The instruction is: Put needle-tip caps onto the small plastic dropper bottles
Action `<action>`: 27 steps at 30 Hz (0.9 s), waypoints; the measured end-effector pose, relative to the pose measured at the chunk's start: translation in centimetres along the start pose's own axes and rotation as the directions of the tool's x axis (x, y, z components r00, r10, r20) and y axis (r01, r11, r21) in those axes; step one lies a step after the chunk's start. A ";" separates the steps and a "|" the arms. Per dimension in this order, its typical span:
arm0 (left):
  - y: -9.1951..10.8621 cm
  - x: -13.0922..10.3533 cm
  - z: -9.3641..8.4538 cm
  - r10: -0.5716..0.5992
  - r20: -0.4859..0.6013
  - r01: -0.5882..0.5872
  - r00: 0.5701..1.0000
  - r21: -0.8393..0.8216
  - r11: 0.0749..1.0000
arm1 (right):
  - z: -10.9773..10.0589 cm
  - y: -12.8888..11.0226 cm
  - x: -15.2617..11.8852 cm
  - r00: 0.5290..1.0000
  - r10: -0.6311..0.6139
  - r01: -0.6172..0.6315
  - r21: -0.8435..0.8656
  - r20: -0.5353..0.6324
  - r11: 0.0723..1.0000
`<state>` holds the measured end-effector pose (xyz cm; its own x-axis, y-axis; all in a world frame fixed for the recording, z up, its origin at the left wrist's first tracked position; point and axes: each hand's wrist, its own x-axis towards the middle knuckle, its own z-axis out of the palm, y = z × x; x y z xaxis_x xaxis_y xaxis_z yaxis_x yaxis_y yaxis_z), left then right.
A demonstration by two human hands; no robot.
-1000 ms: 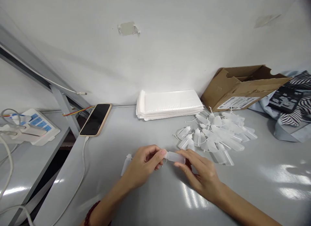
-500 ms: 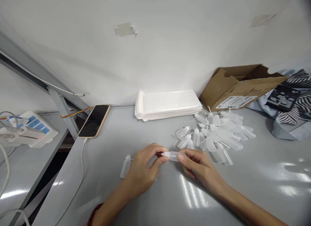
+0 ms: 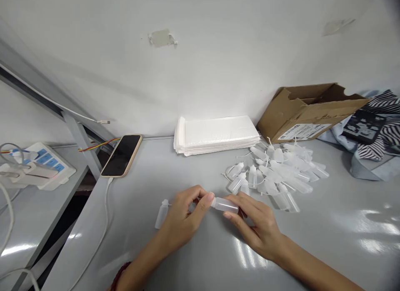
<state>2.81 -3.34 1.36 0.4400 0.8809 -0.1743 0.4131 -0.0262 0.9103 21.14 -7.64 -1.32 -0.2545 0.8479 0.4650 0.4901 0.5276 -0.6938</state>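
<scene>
A small translucent plastic squeeze bottle [image 3: 226, 205] lies level between my hands, just above the table. My left hand [image 3: 186, 216] pinches its white cap end between thumb and fingers, hiding most of the cap. Around the bottle's base, my right hand [image 3: 256, 224] is loosened: the thumb stands off the bottle and the index finger is at its upper side. A similar bottle [image 3: 161, 214] lies on the table left of my left hand. Beyond my right hand is a loose pile of several such bottles [image 3: 281, 170], some with thin cap straps.
A stack of white padded envelopes [image 3: 218, 132] lies against the wall. Right of it stands an open cardboard box [image 3: 300, 116], with striped cloth [image 3: 379, 128] beside it. A phone [image 3: 121, 155] on a white cable [image 3: 107, 211] and a power strip [image 3: 46, 166] are at left.
My right hand has loosened, its thumb coming off the bottle toward me. My left thumb has shifted up over the cap. The bottle has tilted slightly, its base lower.
</scene>
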 end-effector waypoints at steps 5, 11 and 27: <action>-0.3 0.1 0.1 0.010 0.001 -0.010 1.000 0.062 0.998 | 0.1 0.0 0.0 1.000 -0.014 0.013 -0.045 -0.013 0.999; -0.7 0.3 0.1 0.105 0.009 -0.106 0.994 0.092 0.990 | 0.1 0.2 -0.2 1.000 -0.020 0.020 -0.085 -0.002 0.996; -2.3 3.5 -5.9 0.124 -0.422 0.079 0.898 0.431 0.899 | -3.5 1.8 1.2 0.932 -0.243 0.055 -0.559 -0.267 0.827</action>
<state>-1.28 2.55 0.91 0.1094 0.9874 0.1145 0.7497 -0.1576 0.6427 24.61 -5.83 -0.07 -0.1337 0.6485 0.7494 0.8576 0.4547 -0.2405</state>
